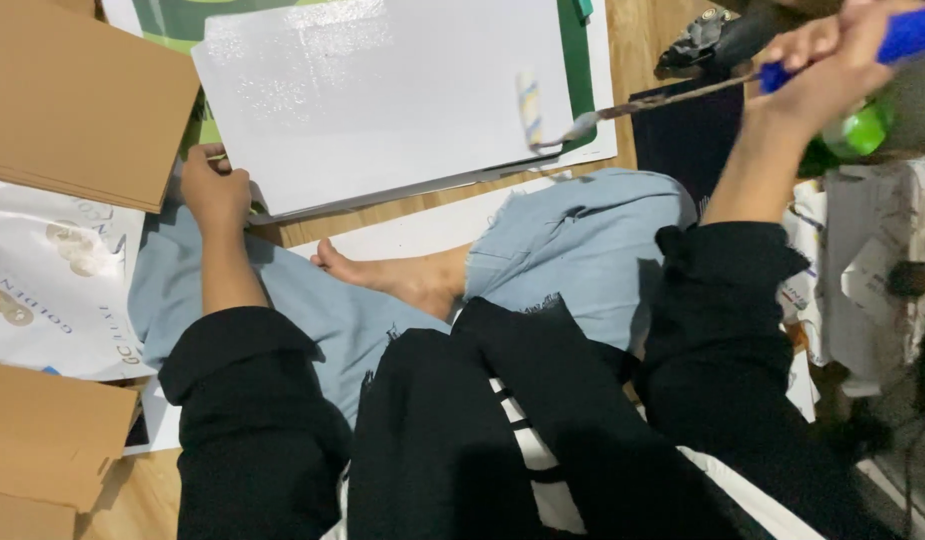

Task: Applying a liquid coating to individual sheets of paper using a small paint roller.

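Head view, looking down over crossed legs in light blue shorts and black sleeves. Left hand (214,187) at the lower left corner of a white board (382,95), fingers curled onto its edge, pinning it down. Board lying tilted on a green cutting mat (579,60), over white paper on the wooden floor (642,40), its upper left part glistening wet. Right hand (830,55) raised at the top right, fingers clenched around the blue handle of a small paint roller (682,97). Roller's thin metal shaft slanting down and left, its sleeve (528,108) resting on the right side of the board. Bare foot (382,270) just below the board's near edge. Brown cardboard sheets (77,95) to the upper left, more cardboard at the lower left, with a white printed bag (52,280) between them. Green bottle (857,130) just beside the right wrist. Dark tool (707,42) near the top edge, too blurred to identify.
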